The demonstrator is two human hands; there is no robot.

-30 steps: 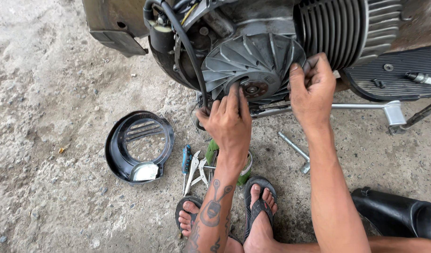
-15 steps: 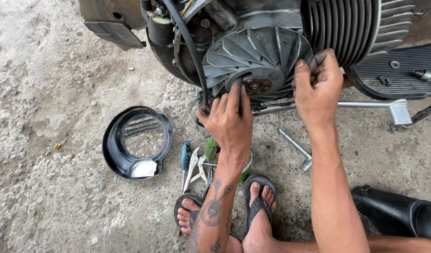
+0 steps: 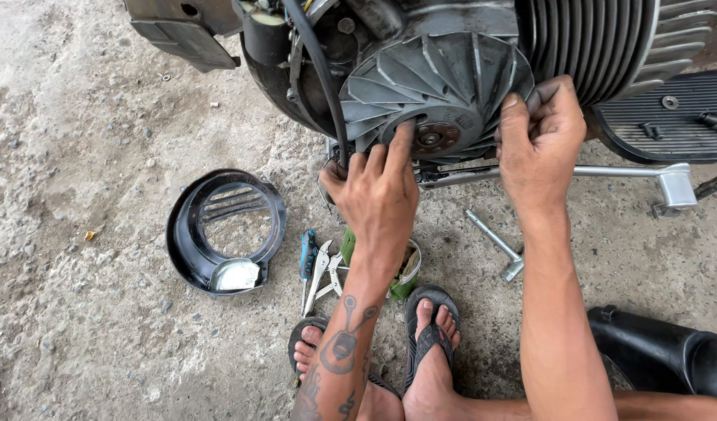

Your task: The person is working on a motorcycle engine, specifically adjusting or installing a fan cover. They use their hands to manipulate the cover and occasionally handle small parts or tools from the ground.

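A grey finned fan wheel (image 3: 440,82) sits on the side of a scooter engine, with a rusty hub (image 3: 435,138) at its centre. My left hand (image 3: 376,191) rests on the wheel's lower left edge, its index finger reaching toward the hub. Gripping the wheel's right rim between fingers and thumb is my right hand (image 3: 539,132). A black cable (image 3: 321,74) runs down just left of the wheel. The ribbed cylinder (image 3: 588,43) stands to the right of my right hand.
A black round fan cover (image 3: 224,232) lies on the concrete at left. Pliers and a blue-handled screwdriver (image 3: 318,269) lie beside a green container (image 3: 405,274) near my sandalled feet (image 3: 428,335). A metal socket wrench (image 3: 495,243) lies under the kickstart lever (image 3: 608,173). A black panel (image 3: 662,355) sits at lower right.
The view has drawn slightly closer to the engine. My left index finger has stretched up toward the hub. My right hand keeps its grip on the wheel's rim.
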